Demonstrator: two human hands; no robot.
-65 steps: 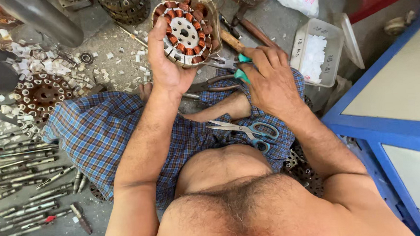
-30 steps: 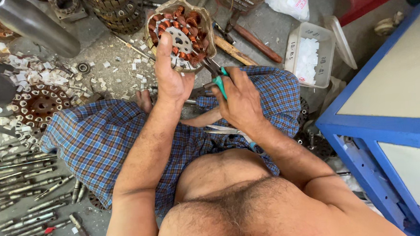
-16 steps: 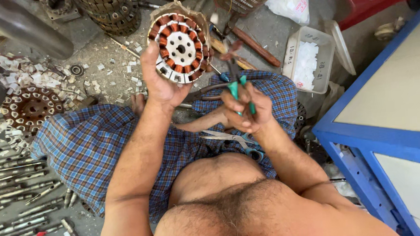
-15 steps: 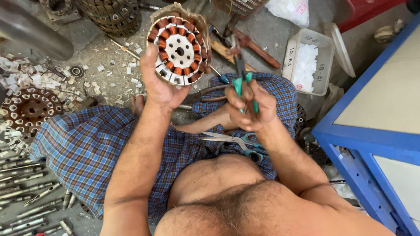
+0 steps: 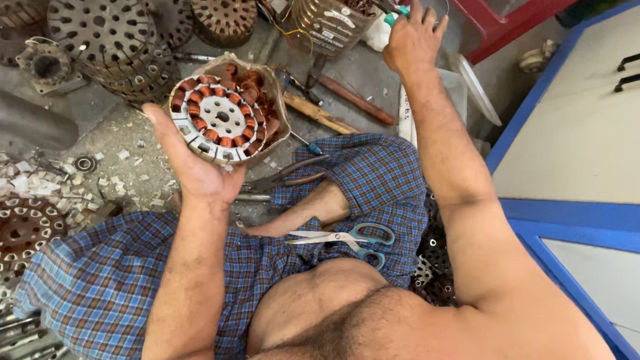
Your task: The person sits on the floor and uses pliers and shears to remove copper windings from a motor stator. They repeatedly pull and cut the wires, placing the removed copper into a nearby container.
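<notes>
Your left hand [image 5: 192,172] cups the wound stator [image 5: 223,119] from below, palm up, fingers wrapped around its lower-left rim; copper coils face the camera. Taking that stator as the landmark: your right hand [image 5: 413,40] is raised well to its upper right, fingers closed around a green-handled tool [image 5: 397,14]. Only the handle tip shows, so I can't tell what kind of tool it is. That hand sits against a brown cylindrical container [image 5: 337,15] of copper wire scraps.

Just right of and below the stator, pliers [image 5: 287,176] lie on the floor at the edge of your checked cloth [image 5: 106,286]. Further down and right, blue-handled scissors [image 5: 352,240] rest on your lap. Up and left of the stator is a stack of perforated metal discs [image 5: 112,34]. Far left, a bare rusty core [image 5: 9,236] sits among white paper scraps. Steel rods [image 5: 22,349] lie at lower left.
</notes>
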